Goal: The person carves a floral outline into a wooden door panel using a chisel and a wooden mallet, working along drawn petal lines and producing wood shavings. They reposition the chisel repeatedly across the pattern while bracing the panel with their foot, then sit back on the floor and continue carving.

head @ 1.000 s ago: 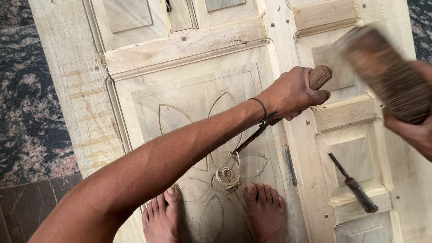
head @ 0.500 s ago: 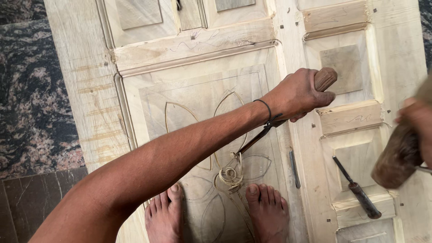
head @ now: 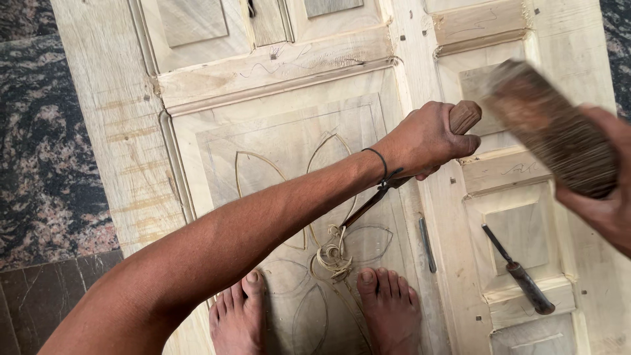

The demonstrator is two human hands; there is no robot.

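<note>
My left hand (head: 427,139) grips the wooden handle of a chisel (head: 463,117), whose blade (head: 365,209) slants down to a flower outline carved in the pale wooden door panel (head: 282,144). Curled wood shavings (head: 333,256) lie at the blade's tip. My right hand (head: 601,207) holds a dark wooden mallet (head: 549,128), raised and blurred, just right of the chisel handle. My two bare feet (head: 388,309) stand on the panel below the carving.
The door (head: 118,131) lies flat on a dark speckled stone floor (head: 46,164). A second chisel with a dark handle (head: 519,271) rests in a recessed panel at the right. A thin metal blade (head: 427,243) lies beside my right foot.
The mallet was up, swung down to the lower right, and is now raised again beside the chisel handle. My left hand has kept its grip on the chisel.
</note>
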